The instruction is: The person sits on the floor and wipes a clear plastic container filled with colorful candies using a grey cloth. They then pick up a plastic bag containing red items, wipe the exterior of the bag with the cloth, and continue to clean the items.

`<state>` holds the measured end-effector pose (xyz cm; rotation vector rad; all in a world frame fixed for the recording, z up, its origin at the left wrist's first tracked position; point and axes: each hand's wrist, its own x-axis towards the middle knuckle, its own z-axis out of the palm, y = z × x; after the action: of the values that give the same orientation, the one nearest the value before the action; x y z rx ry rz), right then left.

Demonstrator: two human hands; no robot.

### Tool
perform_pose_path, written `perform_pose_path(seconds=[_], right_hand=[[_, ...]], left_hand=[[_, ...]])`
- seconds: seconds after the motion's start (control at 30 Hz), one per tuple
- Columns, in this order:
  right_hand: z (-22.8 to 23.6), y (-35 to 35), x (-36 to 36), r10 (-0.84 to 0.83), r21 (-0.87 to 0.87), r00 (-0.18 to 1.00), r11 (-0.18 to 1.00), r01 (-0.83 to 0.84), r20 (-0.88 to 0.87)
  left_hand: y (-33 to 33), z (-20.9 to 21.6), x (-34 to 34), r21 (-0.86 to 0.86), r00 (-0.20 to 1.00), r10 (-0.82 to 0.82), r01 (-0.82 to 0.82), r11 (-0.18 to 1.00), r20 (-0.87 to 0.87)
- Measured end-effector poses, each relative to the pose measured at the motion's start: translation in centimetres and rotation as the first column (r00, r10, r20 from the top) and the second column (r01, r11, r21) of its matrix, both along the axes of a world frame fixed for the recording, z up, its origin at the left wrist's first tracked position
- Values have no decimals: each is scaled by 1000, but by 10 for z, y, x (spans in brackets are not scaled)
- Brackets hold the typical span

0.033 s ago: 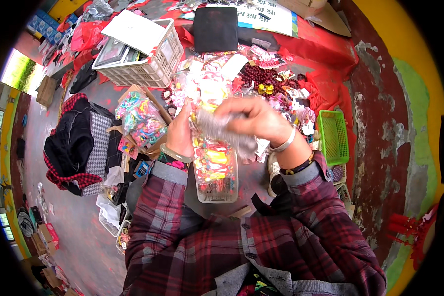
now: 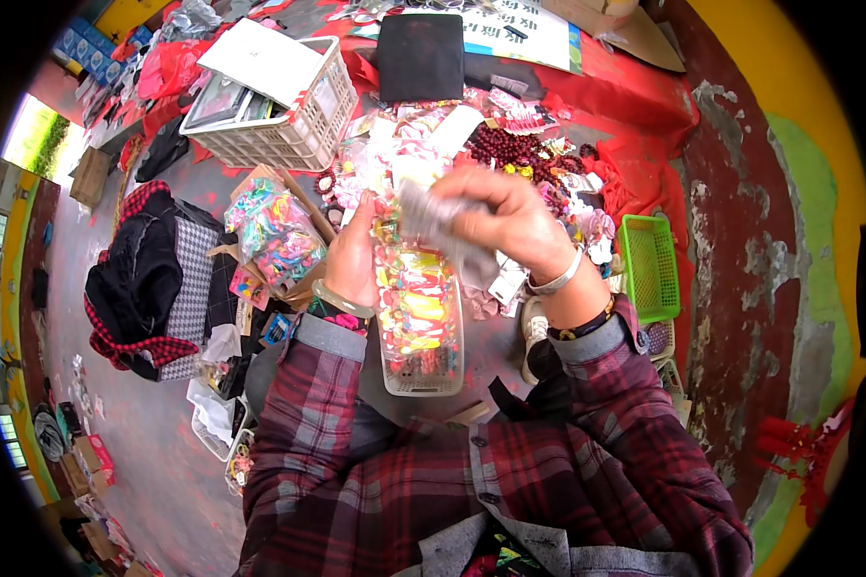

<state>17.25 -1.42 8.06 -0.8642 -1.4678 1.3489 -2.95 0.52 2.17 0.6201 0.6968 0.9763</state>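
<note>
A crumpled grey cloth (image 2: 428, 213), smeared by motion, is pinched in my right hand (image 2: 520, 223) above the far end of a long white plastic basket (image 2: 423, 388). Small, bright items in clear wrapping (image 2: 421, 313), mostly yellow, red and pink, fill that basket. My left hand (image 2: 352, 260) is at the basket's far left side, thumb up and fingers curled inward. Something shiny and multicoloured shows beside its fingers, partly behind the cloth, and I cannot make out what it is.
A heap of beads and hair ornaments (image 2: 510, 149) lies beyond my hands. A large white crate (image 2: 308, 130) stands far left, an open carton with a bag of colourful pieces (image 2: 277, 231) nearer. The green basket (image 2: 649, 269) is at right; a black jacket (image 2: 135, 269) lies left.
My right hand and the grey cloth have shifted slightly to the right, showing more of the wrapped items under them. My left hand stays in nearly the same place.
</note>
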Motion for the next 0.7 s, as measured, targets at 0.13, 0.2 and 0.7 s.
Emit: perform_pose_path(seconds=[0.13, 0.2, 0.7], right_hand=[[-19, 11, -9, -512, 622, 808, 743, 246, 291], [-25, 6, -20, -575, 754, 742, 641, 146, 345], [-28, 15, -16, -765, 829, 573, 503, 246, 294]], left_hand=[[-2, 7, 10, -36, 945, -170, 187, 982, 280], [-7, 2, 16, -42, 962, -111, 126, 991, 250], [-13, -4, 19, -18, 971, -150, 156, 988, 187]])
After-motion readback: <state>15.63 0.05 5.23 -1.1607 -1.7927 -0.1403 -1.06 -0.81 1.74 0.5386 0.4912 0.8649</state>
